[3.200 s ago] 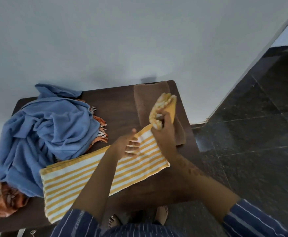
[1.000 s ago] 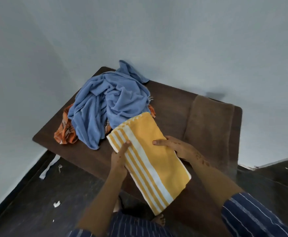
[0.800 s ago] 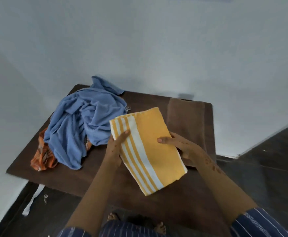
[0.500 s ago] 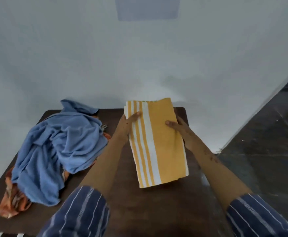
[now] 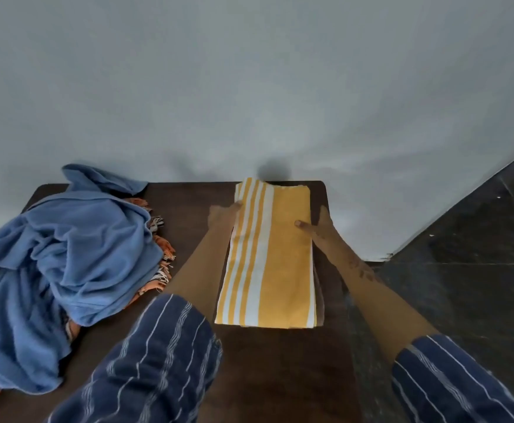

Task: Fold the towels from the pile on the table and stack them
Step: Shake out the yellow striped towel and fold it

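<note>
The yellow striped towel (image 5: 269, 257), held midair earlier, now lay on the brown towel (image 5: 319, 303); left hand (image 5: 222, 212) and right hand (image 5: 316, 227) apparently gripped its edges.

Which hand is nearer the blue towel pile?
Left. The left hand grips the yellow striped towel's left edge, on the side facing the blue towel pile. The right hand holds the opposite edge, with the folded towel between it and the pile.

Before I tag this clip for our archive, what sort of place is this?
Probably a plain room in a home: a dark wooden table against a bare pale wall, dark polished stone floor, and a towel pile being folded.
</note>
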Available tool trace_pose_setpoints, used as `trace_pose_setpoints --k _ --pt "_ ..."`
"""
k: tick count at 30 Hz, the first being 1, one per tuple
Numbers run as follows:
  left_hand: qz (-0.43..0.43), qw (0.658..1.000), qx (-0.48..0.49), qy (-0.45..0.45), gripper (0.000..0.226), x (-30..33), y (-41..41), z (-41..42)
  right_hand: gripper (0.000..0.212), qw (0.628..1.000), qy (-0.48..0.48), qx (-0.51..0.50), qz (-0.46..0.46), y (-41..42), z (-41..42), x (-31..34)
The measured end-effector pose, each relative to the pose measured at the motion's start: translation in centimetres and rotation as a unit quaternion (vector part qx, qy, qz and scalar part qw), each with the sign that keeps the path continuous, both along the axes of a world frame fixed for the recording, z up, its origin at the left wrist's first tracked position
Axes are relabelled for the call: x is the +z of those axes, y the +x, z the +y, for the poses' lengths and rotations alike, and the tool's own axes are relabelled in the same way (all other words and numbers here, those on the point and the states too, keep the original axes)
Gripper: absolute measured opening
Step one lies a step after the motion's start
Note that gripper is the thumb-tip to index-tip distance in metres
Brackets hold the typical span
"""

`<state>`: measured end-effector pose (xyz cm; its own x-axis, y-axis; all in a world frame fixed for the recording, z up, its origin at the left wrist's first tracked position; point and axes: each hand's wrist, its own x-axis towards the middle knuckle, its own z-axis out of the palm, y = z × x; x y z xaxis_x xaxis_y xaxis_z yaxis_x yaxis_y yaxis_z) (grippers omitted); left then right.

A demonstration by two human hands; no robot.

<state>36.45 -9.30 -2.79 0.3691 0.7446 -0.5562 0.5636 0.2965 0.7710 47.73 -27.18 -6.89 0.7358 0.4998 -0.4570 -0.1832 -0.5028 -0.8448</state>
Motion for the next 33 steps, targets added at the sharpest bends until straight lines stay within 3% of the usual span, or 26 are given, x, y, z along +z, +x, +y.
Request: trace_pose_setpoints --k 2,4,6,11,15,18,21,23,26,29,33 --pt "0.072 0.997 -0.006 0.021 0.084 -1.3 -2.1 -1.2 0.085 0.996 -0.044 -0.026 -0.075 -1.6 -1.1 -0.7" --pt "0.085 0.996 -0.036 0.019 0.087 -2.2 -4.3 -3.2 0.061 0.984 -0.061 -0.082 -0.146 -3.7 -2.3 -0.4" --pt "0.103 0.993 -0.059 0.0 0.091 -3.0 -6.4 -5.2 0.049 0.987 -0.068 -0.077 -0.124 -6.2 -3.2 0.3" --pt "0.149 0.98 -0.127 -0.034 0.093 -4.1 -10.4 -7.3 0.074 0.991 -0.131 0.006 0.009 -9.6 -5.5 1.1" --pt "0.168 0.976 -0.138 0.033 0.072 -2.4 -10.6 -7.2 0.062 0.994 -0.041 -0.004 0.105 -9.4 -6.4 3.0" --pt "0.159 0.97 -0.155 0.103 0.055 0.0 -9.4 -7.6 0.057 0.997 0.013 -0.049 0.06 -8.1 -6.5 5.1" --pt "0.163 0.959 -0.18 0.149 0.045 0.0 -9.9 -9.4 0.061 0.996 -0.089 0.006 -0.023 -8.1 -7.3 5.4" --pt "0.195 0.948 -0.195 0.158 0.046 -1.6 -11.0 -10.8 0.068 0.979 -0.185 0.09 0.005 -9.2 -8.4 4.2" --pt "0.216 0.948 -0.183 0.149 0.055 -2.9 -12.5 -12.2 0.078 0.976 -0.172 0.106 0.081 -11.1 -9.7 2.7" --pt "0.201 0.942 -0.184 0.193 0.052 -2.8 -13.2 -12.6 0.093 0.984 -0.156 0.082 0.011 -11.1 -10.4 2.1" --pt "0.172 0.936 -0.215 0.218 0.043 -3.3 -13.4 -12.3 0.087 0.979 -0.165 0.116 -0.002 -10.0 -10.7 2.7"
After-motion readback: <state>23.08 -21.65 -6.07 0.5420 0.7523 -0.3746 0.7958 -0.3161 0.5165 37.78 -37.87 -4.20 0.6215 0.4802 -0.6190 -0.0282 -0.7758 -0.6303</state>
